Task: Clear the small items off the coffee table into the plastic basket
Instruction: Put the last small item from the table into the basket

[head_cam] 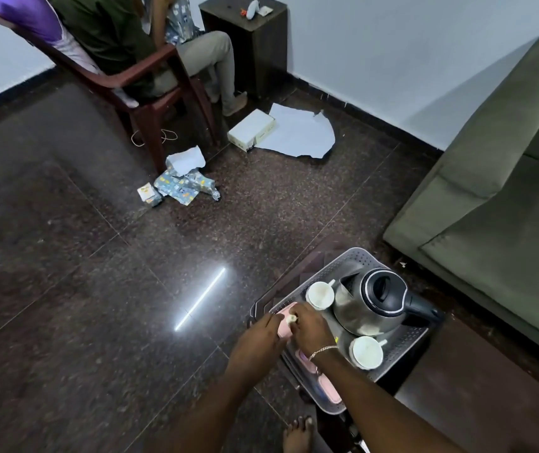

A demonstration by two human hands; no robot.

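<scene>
The grey perforated plastic basket (405, 343) sits on a dark coffee table (263, 304) at lower right. Inside it stand a steel kettle with a black lid (371, 304) and two white cups, one (319, 294) at the far side and one (367, 352) nearer me. A pink box-like item (284, 322) lies at the basket's left edge. My left hand (266, 335) and my right hand (310, 326) meet over it, and the right fingers pinch a small cream object (292, 319). More pink items (325, 387) show under my right forearm.
A green sofa (497, 204) fills the right side. A person sits in a maroon plastic chair (150, 93) at top left, beside a dark wooden stand (252, 44). Torn wrapping paper (183, 184), a white box (251, 129) and a paper sheet (297, 132) lie on the floor.
</scene>
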